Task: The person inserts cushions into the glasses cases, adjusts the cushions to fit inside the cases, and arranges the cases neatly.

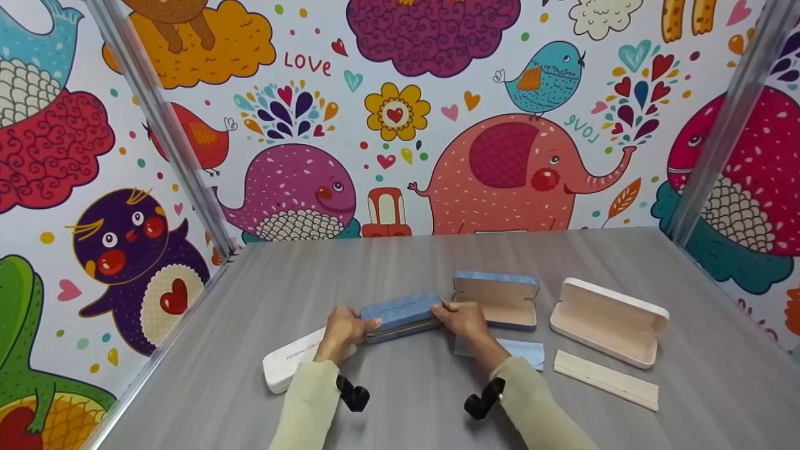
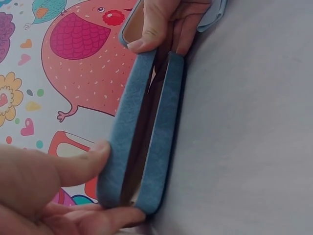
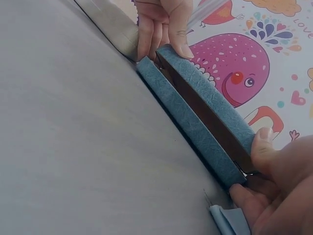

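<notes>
Both hands hold a blue glasses case (image 1: 400,315) at its two ends, low over the table, with its lid parted a little from the base. My left hand (image 1: 340,331) grips the left end, thumb on the lid and fingers at the lower half. At the other end, my right hand (image 1: 467,325) pinches the case the same way. A narrow dark gap between lid (image 2: 124,137) and base (image 2: 164,132) runs along the front in the left wrist view. The case's inside is mostly hidden.
Behind my right hand an open blue case (image 1: 500,303) stands by a folded light-blue cloth (image 1: 525,353). Further right are an open white case (image 1: 606,325) and a folded cream cloth (image 1: 606,379). A closed white case (image 1: 290,362) lies beside my left hand. Printed walls (image 1: 387,62) border the table.
</notes>
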`<action>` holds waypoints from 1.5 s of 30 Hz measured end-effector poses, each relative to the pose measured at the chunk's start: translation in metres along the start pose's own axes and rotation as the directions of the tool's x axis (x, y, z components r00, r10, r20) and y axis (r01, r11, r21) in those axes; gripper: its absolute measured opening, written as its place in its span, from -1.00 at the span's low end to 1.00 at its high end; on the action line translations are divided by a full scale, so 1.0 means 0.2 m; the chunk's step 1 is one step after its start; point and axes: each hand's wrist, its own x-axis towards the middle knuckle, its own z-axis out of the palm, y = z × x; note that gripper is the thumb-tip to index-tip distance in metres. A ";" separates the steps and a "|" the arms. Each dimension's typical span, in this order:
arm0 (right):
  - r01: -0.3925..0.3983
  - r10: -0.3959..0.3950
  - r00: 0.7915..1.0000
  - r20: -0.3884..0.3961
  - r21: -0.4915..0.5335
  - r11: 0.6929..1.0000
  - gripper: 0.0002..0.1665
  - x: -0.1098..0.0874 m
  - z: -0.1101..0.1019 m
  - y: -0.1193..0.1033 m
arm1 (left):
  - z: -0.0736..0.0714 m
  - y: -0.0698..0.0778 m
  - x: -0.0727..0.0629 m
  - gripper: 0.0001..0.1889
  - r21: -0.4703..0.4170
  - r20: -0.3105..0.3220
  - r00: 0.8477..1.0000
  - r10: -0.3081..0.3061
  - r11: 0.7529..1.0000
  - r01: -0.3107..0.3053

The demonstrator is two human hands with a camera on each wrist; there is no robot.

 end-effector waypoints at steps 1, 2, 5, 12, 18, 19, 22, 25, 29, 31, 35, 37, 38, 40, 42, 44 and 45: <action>-0.004 0.004 1.000 -0.001 0.017 1.000 -0.53 0.00 0.00 0.00 | 0.00 0.00 0.00 -0.64 0.008 -0.006 1.000 0.003 1.000 -0.003; -0.007 0.007 1.000 -0.007 0.028 1.000 -0.54 0.00 0.00 0.00 | 0.00 0.00 0.00 -0.64 0.018 -0.012 1.000 0.002 1.000 -0.002; -0.006 0.008 1.000 -0.026 0.062 0.998 -0.55 0.00 0.00 0.01 | 0.01 0.01 0.01 -0.62 0.052 -0.020 1.000 0.000 0.999 0.001; -0.017 0.020 0.999 -0.026 0.133 0.991 -0.54 0.00 0.01 0.01 | 0.01 0.02 0.00 -0.58 0.091 -0.025 1.000 -0.011 0.996 0.013; -0.041 0.045 0.999 -0.022 0.157 0.987 -0.54 0.00 0.01 0.01 | 0.01 0.02 0.00 -0.61 0.068 -0.034 0.999 -0.005 0.998 0.007; -0.038 0.043 0.999 -0.027 0.163 0.986 -0.54 0.01 0.01 0.01 | 0.01 0.02 0.00 -0.60 0.058 -0.036 0.999 0.007 0.998 -0.005; -0.030 0.039 0.998 -0.042 0.196 0.980 -0.55 0.00 0.01 0.01 | 0.01 0.02 -0.01 -0.60 0.038 -0.042 0.998 0.036 0.999 -0.035; -0.021 0.033 0.998 -0.052 0.215 0.976 -0.56 0.00 0.02 0.01 | 0.01 0.02 -0.01 -0.66 0.012 -0.036 0.999 0.033 0.999 -0.033; -0.027 0.036 0.998 -0.055 0.160 0.987 -0.58 0.00 0.02 0.01 | 0.01 0.02 0.00 -0.63 0.018 -0.027 1.000 0.015 1.000 -0.014; -0.017 0.023 0.998 -0.060 0.099 0.995 -0.59 0.00 0.01 0.01 | 0.01 0.02 0.00 -0.57 0.015 -0.027 1.000 0.014 1.000 -0.014; 0.013 -0.012 0.998 -0.055 0.016 1.000 -0.59 -0.02 0.01 0.01 | 0.02 0.01 -0.01 -0.43 -0.003 -0.022 1.000 0.018 1.000 -0.018; 0.025 -0.025 0.998 -0.050 0.000 1.000 -0.59 -0.03 0.01 0.01 | 0.03 0.01 -0.02 -0.47 0.011 -0.030 0.999 0.030 1.000 -0.029; 0.028 -0.028 0.998 -0.047 0.005 1.000 -0.58 -0.03 0.01 0.00 | 0.03 0.01 -0.02 -0.51 0.030 -0.036 0.998 0.044 0.999 -0.043; 0.037 -0.036 0.998 -0.046 0.013 0.999 -0.57 -0.03 0.01 -0.01 | 0.04 0.02 -0.02 -0.68 0.064 -0.056 0.996 0.074 0.995 -0.071; 0.038 -0.037 0.998 -0.040 0.022 0.999 -0.55 -0.04 0.01 -0.02 | 0.05 0.02 -0.03 -0.70 0.098 -0.073 0.993 0.097 0.991 -0.089; 0.035 -0.034 0.999 -0.029 0.035 0.999 -0.53 -0.05 0.01 -0.04 | 0.05 0.03 -0.03 -0.53 0.121 -0.083 0.990 0.112 0.987 -0.101; 0.029 -0.028 0.999 -0.021 0.038 0.999 -0.51 -0.05 0.01 -0.05 | 0.05 0.03 -0.03 -0.46 0.129 -0.083 0.990 0.113 0.986 -0.102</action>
